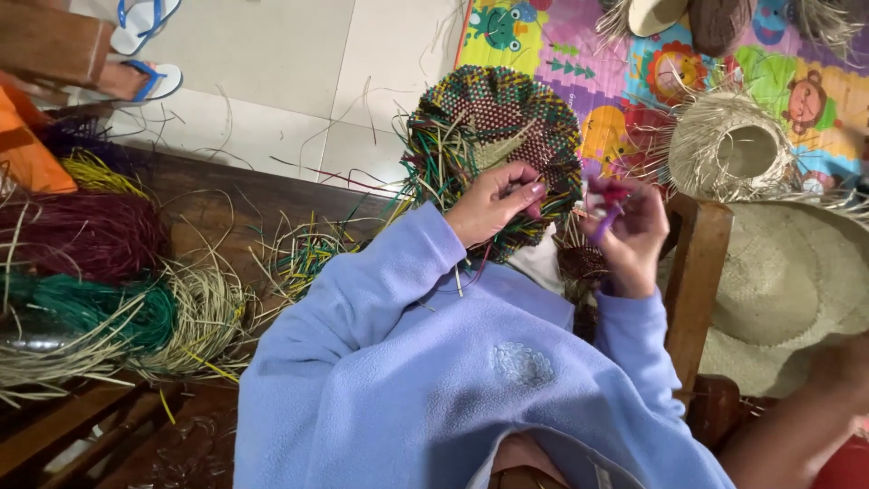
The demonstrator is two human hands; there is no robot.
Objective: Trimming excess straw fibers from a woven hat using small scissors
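Observation:
A round, multicoloured woven straw piece [493,118] with loose strand ends sits in front of me, above my lap. My left hand [493,201] grips its near edge, fingers curled around the weave. My right hand [627,231] is closed on a small red and purple tool [608,210] close to the same edge. Both arms are in a light blue fleece sleeve [389,299].
Bundles of dyed straw in maroon [81,231], green [100,308] and natural colour lie on a wooden bench at the left. Unfinished straw hats [733,145] rest on a colourful play mat [634,54]. A wide pale hat [787,281] lies right. Blue sandals [145,54] stand on the tiles.

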